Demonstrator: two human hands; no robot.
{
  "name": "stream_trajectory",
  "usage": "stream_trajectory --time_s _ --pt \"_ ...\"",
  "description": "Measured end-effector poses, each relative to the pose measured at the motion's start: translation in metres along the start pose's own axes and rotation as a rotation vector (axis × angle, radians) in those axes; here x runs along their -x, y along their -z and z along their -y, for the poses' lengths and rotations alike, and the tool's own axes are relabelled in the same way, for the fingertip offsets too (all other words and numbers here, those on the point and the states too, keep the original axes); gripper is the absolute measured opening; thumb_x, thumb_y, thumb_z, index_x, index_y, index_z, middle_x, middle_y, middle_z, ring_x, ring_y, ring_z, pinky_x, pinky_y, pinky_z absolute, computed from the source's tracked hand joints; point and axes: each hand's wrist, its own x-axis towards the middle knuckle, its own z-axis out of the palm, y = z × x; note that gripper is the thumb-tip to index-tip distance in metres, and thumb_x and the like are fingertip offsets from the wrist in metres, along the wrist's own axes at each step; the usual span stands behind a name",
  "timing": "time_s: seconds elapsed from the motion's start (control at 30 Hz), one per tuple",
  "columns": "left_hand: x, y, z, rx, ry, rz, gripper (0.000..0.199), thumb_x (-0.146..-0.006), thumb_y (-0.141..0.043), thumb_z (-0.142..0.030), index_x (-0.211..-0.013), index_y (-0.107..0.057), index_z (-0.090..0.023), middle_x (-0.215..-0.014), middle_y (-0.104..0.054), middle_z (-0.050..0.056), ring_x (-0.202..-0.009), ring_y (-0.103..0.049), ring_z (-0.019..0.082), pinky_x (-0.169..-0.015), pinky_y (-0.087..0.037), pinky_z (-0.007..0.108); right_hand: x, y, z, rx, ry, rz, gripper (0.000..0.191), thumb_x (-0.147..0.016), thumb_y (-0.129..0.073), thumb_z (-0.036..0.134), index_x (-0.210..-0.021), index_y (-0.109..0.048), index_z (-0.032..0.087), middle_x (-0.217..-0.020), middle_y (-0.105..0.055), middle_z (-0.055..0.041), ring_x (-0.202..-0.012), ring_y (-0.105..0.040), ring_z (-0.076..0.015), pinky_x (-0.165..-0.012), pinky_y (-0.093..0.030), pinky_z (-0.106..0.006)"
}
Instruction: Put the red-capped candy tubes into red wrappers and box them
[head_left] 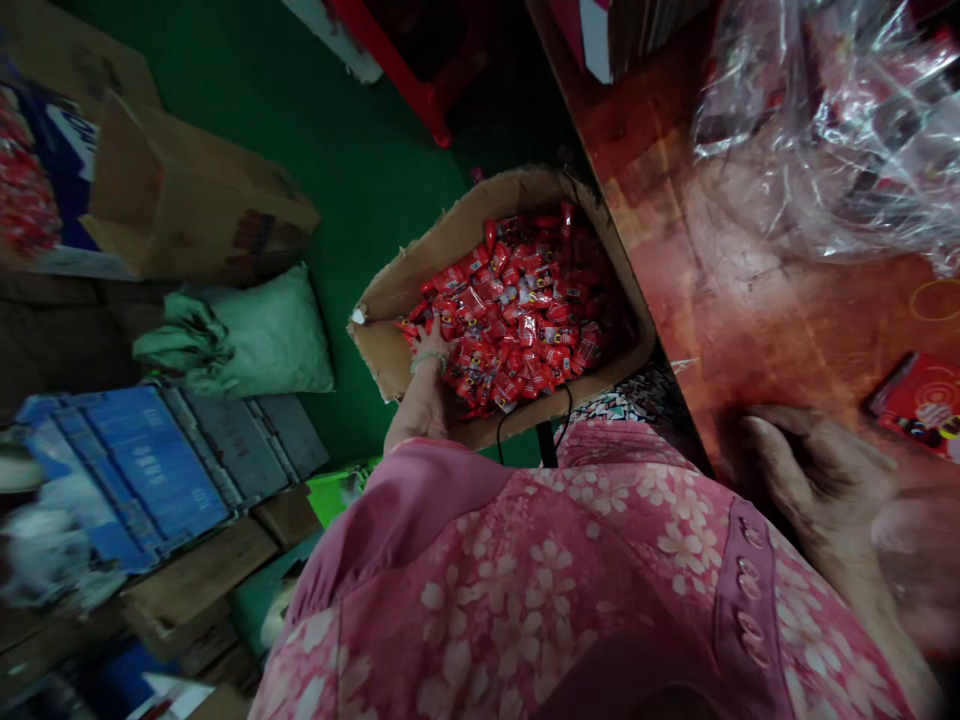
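A cardboard box point(379, 358) stands beside the wooden table, with many small red wrapped packets point(529, 325) heaped inside. My left hand point(430, 345) reaches into the left side of this box. Its fingers are spread and touch the packets, and nothing is gripped in them. On the tabletop at the right, my right hand point(821, 475) rests with its fingers curled in and no object visible in it. Just beyond the right hand lies a flat red packet point(919, 400).
Clear plastic bags point(840, 130) cover the far right of the table point(645, 220). A red stool point(431, 105) stands beyond the box. To the left are an open carton point(202, 205), a pale green sack point(274, 335) and blue crates point(150, 465). A rubber band point(934, 300) lies on the tabletop.
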Motion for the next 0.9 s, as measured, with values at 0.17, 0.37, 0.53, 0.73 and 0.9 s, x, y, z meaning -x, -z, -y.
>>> stream_trajectory --time_s 0.17,0.37,0.53,0.73,0.9 --pt "0.025 -0.015 -0.063 0.122 0.047 -0.174 0.077 -0.102 -0.028 -0.054 -0.165 -0.007 -0.016 -0.171 -0.009 0.025 -0.159 -0.016 0.040 -0.119 -0.029 0.069 -0.003 -0.002 0.000 -0.055 0.047 -0.004 0.005 -0.089 -0.072 0.021 -0.091 -0.075 0.024 -0.078 -0.077 -0.0027 -0.064 -0.071 -0.0159 -0.062 -0.055 -0.027" --pt "0.073 -0.063 -0.157 0.256 -0.537 -0.159 0.088 -0.092 -0.051 -0.066 -0.164 -0.022 -0.023 -0.175 -0.001 0.014 -0.162 -0.009 0.034 -0.127 -0.023 0.055 -0.002 -0.003 0.001 -0.083 0.014 0.023 0.004 -0.092 -0.069 0.023 -0.093 -0.073 0.023 -0.080 -0.076 -0.0013 -0.067 -0.070 -0.0142 -0.065 -0.054 -0.026" --pt "0.095 -0.078 -0.157 0.123 -0.658 -0.070 0.082 -0.091 -0.056 -0.059 -0.161 -0.031 -0.025 -0.174 -0.009 0.012 -0.161 -0.012 0.039 -0.128 -0.009 0.063 -0.005 -0.004 0.005 -0.100 -0.006 0.055 0.011 -0.096 -0.064 0.029 -0.092 -0.072 0.024 -0.083 -0.076 -0.0010 -0.070 -0.070 -0.0155 -0.067 -0.054 -0.028" --pt "0.103 -0.069 -0.178 0.114 -0.607 0.012 0.086 -0.087 -0.060 -0.046 -0.162 -0.026 -0.022 -0.174 -0.004 0.014 -0.161 -0.008 0.039 -0.126 -0.008 0.069 -0.010 -0.003 0.007 -0.113 -0.016 0.084 0.017 -0.098 -0.060 0.032 -0.089 -0.071 0.023 -0.079 -0.075 -0.0021 -0.068 -0.068 -0.0157 -0.065 -0.053 -0.028" --pt "0.116 -0.052 -0.195 0.150 -0.565 0.030 0.075 -0.088 -0.055 -0.039 -0.157 -0.036 -0.017 -0.173 -0.011 0.018 -0.160 -0.014 0.040 -0.128 -0.011 0.065 -0.012 -0.011 0.003 -0.157 0.012 0.097 0.021 -0.100 -0.056 0.033 -0.093 -0.072 0.023 -0.084 -0.075 -0.0038 -0.073 -0.069 -0.0160 -0.072 -0.054 -0.029"
